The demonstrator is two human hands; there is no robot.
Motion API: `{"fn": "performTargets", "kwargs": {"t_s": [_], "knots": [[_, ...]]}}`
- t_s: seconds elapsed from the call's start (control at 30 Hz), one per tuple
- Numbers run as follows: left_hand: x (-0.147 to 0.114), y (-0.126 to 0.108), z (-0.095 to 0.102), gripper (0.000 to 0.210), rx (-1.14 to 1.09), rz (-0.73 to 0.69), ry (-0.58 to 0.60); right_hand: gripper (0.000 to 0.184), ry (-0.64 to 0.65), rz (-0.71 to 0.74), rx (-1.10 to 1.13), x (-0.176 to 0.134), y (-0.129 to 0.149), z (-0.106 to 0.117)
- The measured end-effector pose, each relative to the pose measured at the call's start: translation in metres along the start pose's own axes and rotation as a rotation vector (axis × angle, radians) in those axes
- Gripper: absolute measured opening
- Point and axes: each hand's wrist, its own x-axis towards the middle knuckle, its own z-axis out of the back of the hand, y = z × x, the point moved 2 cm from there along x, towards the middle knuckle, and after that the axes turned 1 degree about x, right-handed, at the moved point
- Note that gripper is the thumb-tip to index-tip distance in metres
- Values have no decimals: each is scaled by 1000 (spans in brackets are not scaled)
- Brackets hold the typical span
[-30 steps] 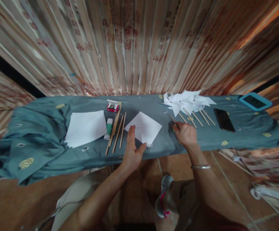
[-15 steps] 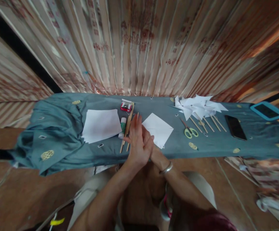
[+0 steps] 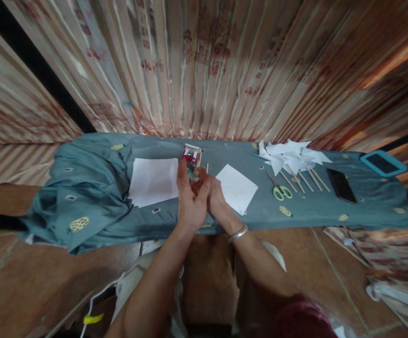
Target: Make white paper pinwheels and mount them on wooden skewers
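Note:
My left hand [image 3: 191, 202] and my right hand [image 3: 216, 192] meet over the middle of the cloth-covered bench. A green and white glue stick [image 3: 192, 174] shows, tilted, between the fingers of both hands, partly covered by them. My left fingers curve round its near side, and the right fingers close in at its other end. Wooden sticks [image 3: 207, 168] lie beneath and beyond the hands, mostly hidden. Right of my right hand lies a creased white paper square [image 3: 238, 188]. A stack of white paper [image 3: 153, 182] is left of my left hand.
A small red and white box [image 3: 191, 154] stands open beyond my hands. Green-handled scissors [image 3: 281, 192], several white paper pinwheels [image 3: 291, 156] on sticks, a black phone [image 3: 342, 185] and a blue-framed device [image 3: 383, 163] lie to the right. The bench cloth [image 3: 94, 188] is bunched at left.
My hands were pressed together, palm against palm, with the glue stick lying beside them. Now they have come apart slightly, moved round the glue stick, and it is tilted. The view shifted a little.

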Motion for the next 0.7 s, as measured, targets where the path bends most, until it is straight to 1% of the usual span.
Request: {"fn": "performTargets", "kwargs": {"t_s": [0.07, 0.1, 0.13, 0.17, 0.2, 0.27, 0.3, 0.37, 0.47, 0.53, 0.6, 0.7], "knots": [[2, 7, -4, 71, -126, 126, -17, 27, -170, -13, -192, 0, 0, 21], [3, 11, -6, 71, -185, 194, -32, 25, -231, -6, -193, 0, -2, 31], [4, 14, -6, 71, -239, 262, -53, 24, -271, -8, -120, -1, -4, 40], [6, 16, -6, 71, -290, 330, -81, 22, -272, -23, 17, -1, -7, 48], [8, 17, -5, 71, -341, 392, -106, 22, -244, -49, 195, -2, -12, 54], [11, 16, -5, 70, -457, 485, -118, 27, -134, -121, 559, -7, -20, 62], [13, 14, -6, 68, -515, 505, -89, 30, -76, -159, 703, -10, -24, 65], [15, 10, -11, 60, -599, 500, 1, 35, 16, -233, 862, -18, -30, 71], [16, 5, -25, 46, -621, 466, 102, 38, 106, -302, 907, -29, -36, 81], [15, 4, -34, 39, -610, 462, 126, 40, 113, -310, 889, -34, -39, 90], [17, 3, -39, 35, -596, 463, 125, 41, 74, -301, 859, -37, -42, 99], [25, 4, -39, 30, -580, 453, 82, 40, 14, -285, 829, -42, -50, 114]]}}
